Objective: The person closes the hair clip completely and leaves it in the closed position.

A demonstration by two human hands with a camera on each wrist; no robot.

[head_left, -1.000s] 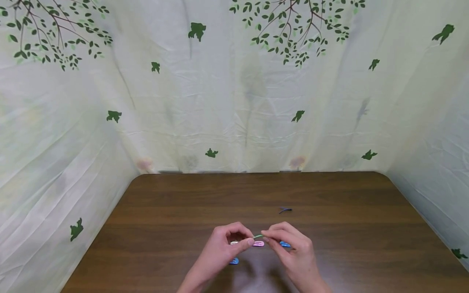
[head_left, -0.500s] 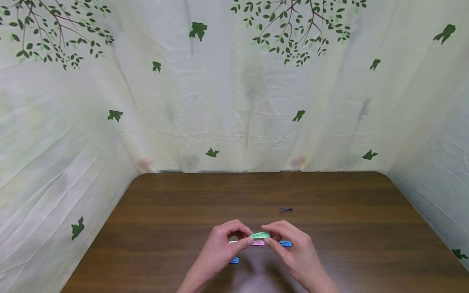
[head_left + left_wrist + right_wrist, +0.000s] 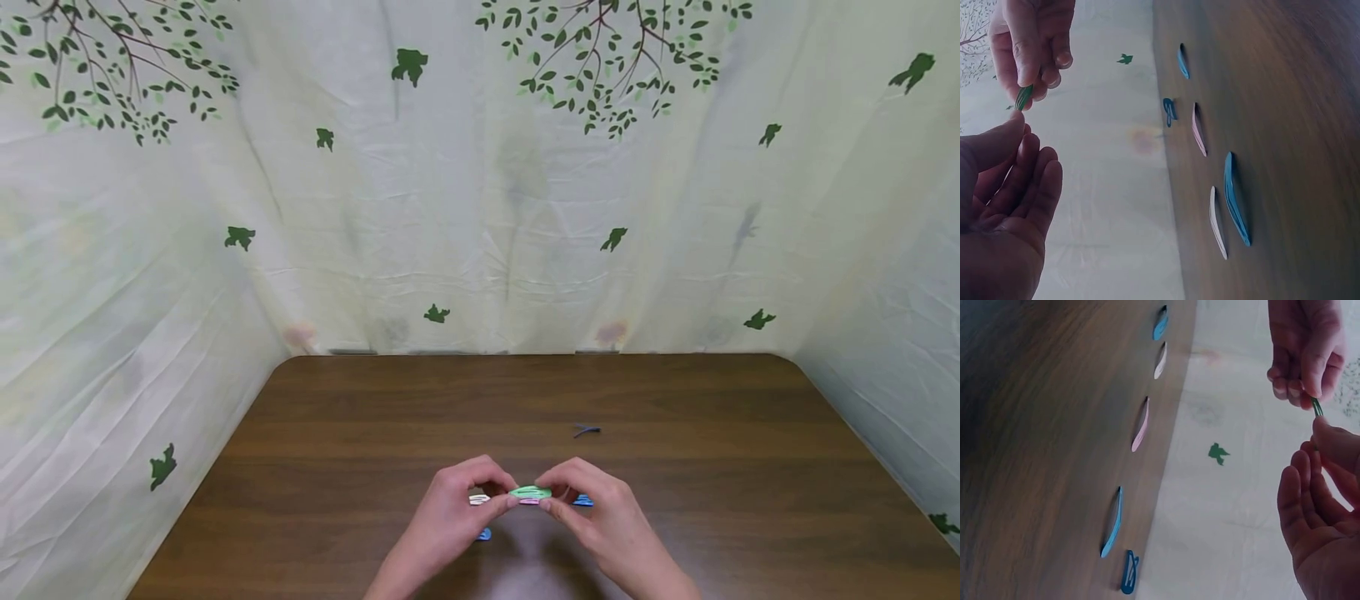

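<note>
A green snap hair clip is held up level above the table, one end toward each hand. My left hand pinches its left end between thumb and index finger. At the other end my right hand pinches it the same way. Both wrist views show the green clip stretched between the two sets of fingertips, its ends hidden by them. Behind it in the head view lies a pink hair clip, partly covered. A white clip shows under my left hand, and a blue clip beside my right fingers.
Another blue clip lies nearer, partly behind my left hand. Farther back is a dark blue clip, its parts spread apart. The brown wooden table ends at a pale curtain printed with leaves and birds.
The green clip has turned from edge-on to show its broad face, then come down slightly so it overlaps the pink clip. My right fingers shifted on it; the left hand barely moved.
</note>
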